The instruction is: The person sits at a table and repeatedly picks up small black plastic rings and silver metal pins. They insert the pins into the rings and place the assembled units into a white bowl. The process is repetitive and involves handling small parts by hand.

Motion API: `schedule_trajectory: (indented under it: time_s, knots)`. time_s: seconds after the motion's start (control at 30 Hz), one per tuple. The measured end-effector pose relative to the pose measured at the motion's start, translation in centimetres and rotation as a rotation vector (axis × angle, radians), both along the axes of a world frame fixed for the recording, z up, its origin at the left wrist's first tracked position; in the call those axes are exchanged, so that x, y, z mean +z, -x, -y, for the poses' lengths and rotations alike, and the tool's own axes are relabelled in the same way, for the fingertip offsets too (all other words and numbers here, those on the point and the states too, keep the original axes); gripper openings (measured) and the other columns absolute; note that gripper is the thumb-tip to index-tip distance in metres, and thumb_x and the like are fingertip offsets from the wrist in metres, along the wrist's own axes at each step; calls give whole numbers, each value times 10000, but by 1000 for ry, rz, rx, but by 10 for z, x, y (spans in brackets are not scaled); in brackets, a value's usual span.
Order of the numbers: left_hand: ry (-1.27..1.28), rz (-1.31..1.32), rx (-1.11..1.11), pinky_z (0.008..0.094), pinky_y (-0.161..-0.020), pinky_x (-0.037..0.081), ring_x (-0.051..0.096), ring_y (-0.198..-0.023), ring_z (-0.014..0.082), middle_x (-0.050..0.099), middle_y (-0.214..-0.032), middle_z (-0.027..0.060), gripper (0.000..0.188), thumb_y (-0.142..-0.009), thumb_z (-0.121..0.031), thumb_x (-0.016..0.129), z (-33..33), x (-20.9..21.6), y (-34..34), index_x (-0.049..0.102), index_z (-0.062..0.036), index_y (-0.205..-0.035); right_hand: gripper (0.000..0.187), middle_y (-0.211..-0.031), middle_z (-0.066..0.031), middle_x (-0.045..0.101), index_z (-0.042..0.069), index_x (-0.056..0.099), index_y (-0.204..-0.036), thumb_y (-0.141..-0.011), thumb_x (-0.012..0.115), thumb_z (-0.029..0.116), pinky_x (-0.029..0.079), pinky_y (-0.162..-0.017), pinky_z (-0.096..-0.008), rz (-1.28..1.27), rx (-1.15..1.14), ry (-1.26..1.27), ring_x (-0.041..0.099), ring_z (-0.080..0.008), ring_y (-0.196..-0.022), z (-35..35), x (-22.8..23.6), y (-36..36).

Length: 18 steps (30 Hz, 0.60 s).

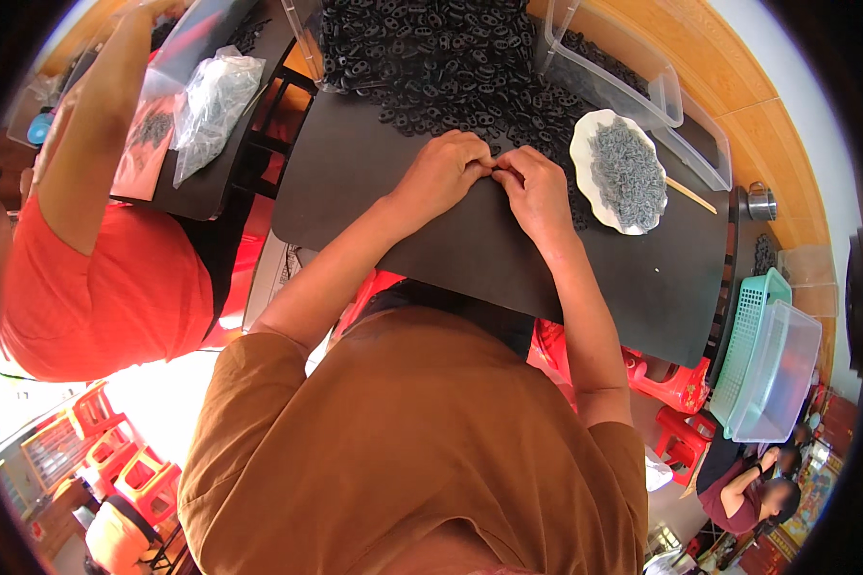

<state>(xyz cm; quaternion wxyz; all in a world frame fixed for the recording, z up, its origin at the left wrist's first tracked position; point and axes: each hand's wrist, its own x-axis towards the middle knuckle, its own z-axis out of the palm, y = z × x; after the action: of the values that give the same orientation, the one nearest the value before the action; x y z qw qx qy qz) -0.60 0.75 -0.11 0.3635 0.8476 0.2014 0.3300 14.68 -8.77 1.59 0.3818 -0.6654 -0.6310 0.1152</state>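
Note:
My left hand (443,174) and my right hand (535,192) meet fingertip to fingertip over the black table (460,254). Both are pinched closed around a tiny thing mostly hidden by the fingers; I cannot make out what it is. Just beyond them spreads a big heap of small black plastic pieces with holes (431,57), like cord locks. To the right of my right hand, a white scalloped plate (581,151) bears a mound of small grey pieces (628,177), perhaps springs. A thin wooden stick (690,195) pokes out from the plate's right side.
Clear plastic bins (618,72) stand at the back right, near a metal cup (761,201). Beyond the table's right end are a mint-green basket (746,350) and a clear tub (781,374). At left, a person in red (115,287) sits by another table with a plastic bag (216,105).

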Motion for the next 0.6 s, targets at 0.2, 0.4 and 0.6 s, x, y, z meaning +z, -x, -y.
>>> schedule_trajectory:
  time_s: [0.2, 0.4, 0.6]
  knots:
    - [268, 32, -18, 284, -696, 511, 653, -762, 156, 692, -842, 68, 62, -832, -41, 712, 2, 5, 4, 695, -9, -883, 111, -813, -103, 655, 7, 691, -887, -785, 733, 12, 516, -666, -282, -199, -45, 51, 663, -207, -726, 8, 9, 1]
    - [783, 147, -91, 227, -694, 502, 621, -777, 61, 685, -852, 9, 111, -852, -63, 725, -5, 0, 7, 696, -31, -955, 178, -829, 5, 650, 27, 673, -968, -807, 744, 2, 511, -719, -220, -607, -15, 122, 605, -67, -760, 5, 16, -3]
    - [936, 239, -168, 210, -710, 497, 615, -790, 70, 678, -862, 13, 157, -861, -84, 729, -6, 1, 8, 692, -32, -1005, 207, -828, 18, 628, 34, 665, -1020, -826, 735, 8, 502, -690, -211, -720, 11, 98, 595, -64, -745, 6, 17, -1]
